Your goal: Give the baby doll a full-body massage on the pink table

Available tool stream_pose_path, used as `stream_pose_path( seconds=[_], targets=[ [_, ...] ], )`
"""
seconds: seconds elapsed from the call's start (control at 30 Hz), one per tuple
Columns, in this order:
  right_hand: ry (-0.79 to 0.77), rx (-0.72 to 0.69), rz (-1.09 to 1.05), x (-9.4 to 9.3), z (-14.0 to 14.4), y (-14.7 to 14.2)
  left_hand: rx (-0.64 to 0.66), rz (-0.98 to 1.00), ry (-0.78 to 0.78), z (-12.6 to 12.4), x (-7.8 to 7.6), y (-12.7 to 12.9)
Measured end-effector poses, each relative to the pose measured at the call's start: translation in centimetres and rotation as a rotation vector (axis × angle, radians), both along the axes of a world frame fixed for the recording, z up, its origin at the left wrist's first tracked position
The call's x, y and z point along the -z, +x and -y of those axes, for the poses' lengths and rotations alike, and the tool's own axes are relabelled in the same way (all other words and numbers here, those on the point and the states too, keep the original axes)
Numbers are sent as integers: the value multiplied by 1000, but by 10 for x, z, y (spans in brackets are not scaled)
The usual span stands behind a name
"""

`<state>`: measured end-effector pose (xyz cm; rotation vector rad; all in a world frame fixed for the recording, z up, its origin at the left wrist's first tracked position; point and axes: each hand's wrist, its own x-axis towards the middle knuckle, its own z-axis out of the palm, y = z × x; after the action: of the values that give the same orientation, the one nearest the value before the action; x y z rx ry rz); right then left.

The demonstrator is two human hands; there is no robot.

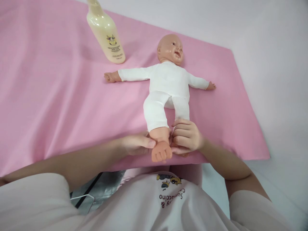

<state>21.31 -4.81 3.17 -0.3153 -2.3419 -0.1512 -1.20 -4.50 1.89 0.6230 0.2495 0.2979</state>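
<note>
A baby doll (169, 78) with a white cloth body lies on its back, arms spread and feet toward me. My left hand (138, 143) is closed around the ankle of the doll's foot on the left, thumb on top, other fingers hidden beneath. At the doll's other leg, my right hand (186, 136) has its fingers curled over the lower shin and ankle. Most of that foot is hidden under my right hand.
Behind the doll's arm on the left stands a pale yellow pump bottle (108, 40) with a cow picture. A pink cloth (60, 96) covers the table, its front edge close to my body. A white wall (271, 64) borders the right side.
</note>
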Motion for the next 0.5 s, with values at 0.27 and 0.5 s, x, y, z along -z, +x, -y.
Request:
stream_pose_path(
  seconds=[0.27, 0.5],
  targets=[
    [-23, -34, 65, -1, 3, 2, 46, -58, -47, -2, -8, 4],
    [-33, -42, 98, -3, 4, -1, -33, 38, 15, -3, -9, 10]
  ],
)
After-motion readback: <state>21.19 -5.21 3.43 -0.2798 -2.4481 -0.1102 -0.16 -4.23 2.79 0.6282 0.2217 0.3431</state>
